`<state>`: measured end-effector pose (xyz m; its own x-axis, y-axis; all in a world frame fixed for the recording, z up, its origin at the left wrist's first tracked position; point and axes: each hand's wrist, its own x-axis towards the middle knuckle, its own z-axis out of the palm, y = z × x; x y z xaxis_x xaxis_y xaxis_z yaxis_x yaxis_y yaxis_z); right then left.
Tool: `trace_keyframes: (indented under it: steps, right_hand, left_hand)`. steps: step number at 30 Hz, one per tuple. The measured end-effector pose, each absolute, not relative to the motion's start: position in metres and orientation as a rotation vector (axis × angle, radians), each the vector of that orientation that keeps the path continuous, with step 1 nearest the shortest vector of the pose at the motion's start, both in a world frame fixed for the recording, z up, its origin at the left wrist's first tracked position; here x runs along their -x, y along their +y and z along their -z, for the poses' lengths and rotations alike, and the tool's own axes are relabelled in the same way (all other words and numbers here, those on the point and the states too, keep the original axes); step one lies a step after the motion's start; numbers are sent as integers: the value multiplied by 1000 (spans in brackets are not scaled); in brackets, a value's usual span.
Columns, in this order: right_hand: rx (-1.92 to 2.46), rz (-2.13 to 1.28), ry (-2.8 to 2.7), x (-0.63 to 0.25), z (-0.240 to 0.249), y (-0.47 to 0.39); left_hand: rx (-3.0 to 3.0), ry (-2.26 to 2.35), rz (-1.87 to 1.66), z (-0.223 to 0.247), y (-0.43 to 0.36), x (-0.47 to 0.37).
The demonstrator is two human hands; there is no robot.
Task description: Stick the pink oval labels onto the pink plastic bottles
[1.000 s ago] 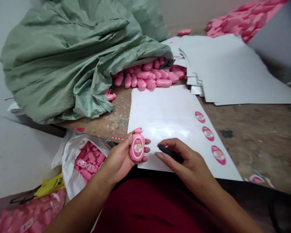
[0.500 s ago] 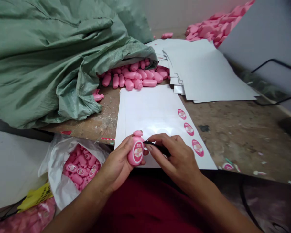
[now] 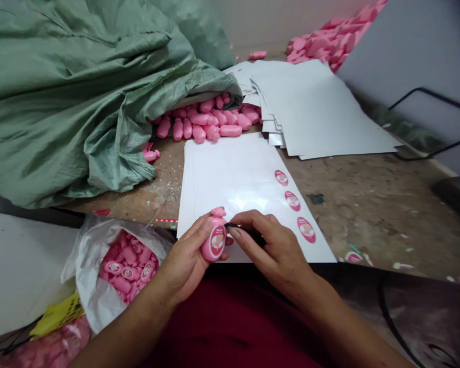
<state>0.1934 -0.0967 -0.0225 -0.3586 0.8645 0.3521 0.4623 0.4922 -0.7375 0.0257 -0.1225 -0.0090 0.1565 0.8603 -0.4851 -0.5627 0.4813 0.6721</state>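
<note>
My left hand (image 3: 189, 255) is closed around a small pink toy bottle (image 3: 214, 237), held nearly upright above the table's front edge. An oval pink label with a white rim covers its front. Pinched between thumb and fingers of my right hand (image 3: 274, 245) is a slim black tool (image 3: 253, 234); its tip reaches the bottle's right side, beside the label. What kind of tool it is does not show, as the fingers cover much of it. Beneath both hands lies a white sticker sheet (image 3: 230, 174), with three oval labels (image 3: 292, 201) along its right side.
A green sack (image 3: 99, 102) spills pink bottles (image 3: 214, 120) at the back left. White sheets (image 3: 314, 112) are stacked at the back right, near a heap of pink pieces (image 3: 322, 43). Lower left hangs a white bag (image 3: 88, 276) holding labelled bottles (image 3: 128, 266).
The bottle has turned slightly in my left hand, so its label faces a little more to the right. The whole view has shifted slightly; both hands keep their grip.
</note>
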Motion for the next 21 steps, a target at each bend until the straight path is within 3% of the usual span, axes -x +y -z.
trace_keyframes:
  steps: [9,16,21]
  right_hand:
    - [917,-462,-2116,-196,20,-94]
    - [1046,-573,-1959,-196,27,-98]
    - [1047,-844,-1803,-190,25,-94]
  left_hand:
    - [-342,947,-1041,12,-123,-26]
    - [-347,912,-1042,7,-121,-32]
    - [-353,915,-1040,4,-119,-38]
